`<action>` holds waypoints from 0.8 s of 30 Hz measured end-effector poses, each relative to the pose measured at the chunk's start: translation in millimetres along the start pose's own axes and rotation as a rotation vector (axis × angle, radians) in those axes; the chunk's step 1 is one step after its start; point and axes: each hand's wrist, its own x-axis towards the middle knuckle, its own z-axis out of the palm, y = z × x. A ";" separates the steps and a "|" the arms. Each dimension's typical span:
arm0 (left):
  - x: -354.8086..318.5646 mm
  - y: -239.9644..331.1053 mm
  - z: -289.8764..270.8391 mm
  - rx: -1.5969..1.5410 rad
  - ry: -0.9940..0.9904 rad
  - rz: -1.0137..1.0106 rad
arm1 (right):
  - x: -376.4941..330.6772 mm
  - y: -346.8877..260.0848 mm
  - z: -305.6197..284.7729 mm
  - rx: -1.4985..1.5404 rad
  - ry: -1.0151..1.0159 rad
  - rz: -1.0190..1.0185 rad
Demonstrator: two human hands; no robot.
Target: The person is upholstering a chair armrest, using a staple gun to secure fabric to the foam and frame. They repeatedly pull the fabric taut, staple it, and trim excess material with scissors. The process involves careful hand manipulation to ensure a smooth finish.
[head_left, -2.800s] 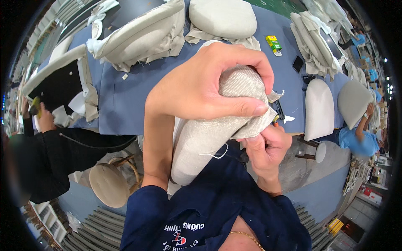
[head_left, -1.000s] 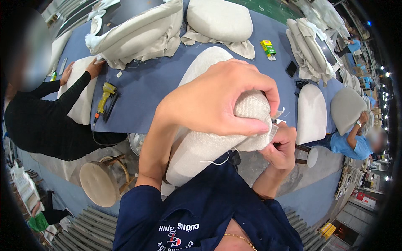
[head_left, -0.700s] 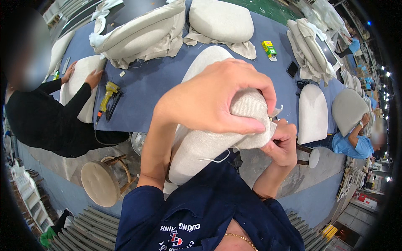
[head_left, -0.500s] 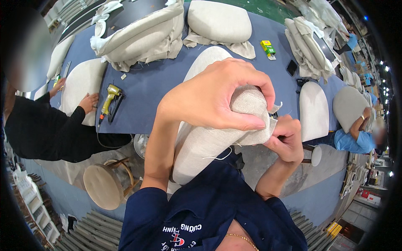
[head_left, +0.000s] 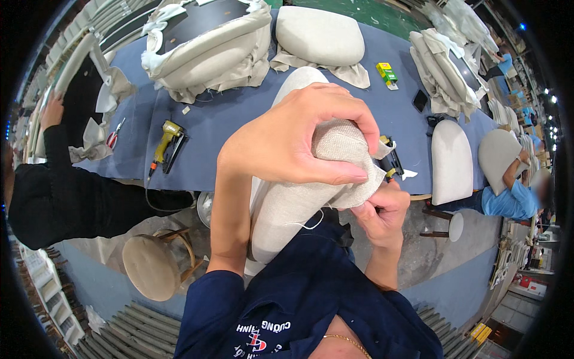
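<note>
A beige fabric-covered seat pad (head_left: 287,221) stands tilted up against my body, its rounded corner toward the table. Over that corner curves my left hand (head_left: 281,140), thumb on the near side and fingers on the far side, gripping it. A loose flap of the cover (head_left: 366,186) sticks out beside the corner. My right hand (head_left: 382,215) pinches the flap's edge with thumb and bent fingers. From the pad's near side hangs a loose thread (head_left: 311,226).
On the blue table (head_left: 221,137) lie a staple gun (head_left: 168,145), another staple gun (head_left: 391,163), red-handled scissors (head_left: 113,137), a phone (head_left: 420,100) and a small box (head_left: 387,75). Covered pads (head_left: 451,161) surround them. Co-workers stand left and right; a stool (head_left: 151,267) is lower left.
My right hand has moved left, closer to the corner, still pinching the cover. The staple gun behind it has come into view. The left co-worker now handles an upright dark-backed pad.
</note>
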 end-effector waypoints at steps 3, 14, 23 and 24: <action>-0.1 -0.9 3.2 -0.034 0.031 -0.003 | 3.6 3.8 -0.2 -0.019 -0.009 -0.025; -33.9 19.1 -37.6 -0.031 0.017 -0.035 | 6.2 -0.2 6.3 0.106 -0.290 0.003; -122.8 100.1 -33.2 0.481 0.617 -0.315 | 26.3 11.2 26.5 0.037 -0.324 0.156; -129.6 102.3 -24.4 0.550 0.735 -0.319 | 34.0 13.0 32.4 0.004 -0.336 0.098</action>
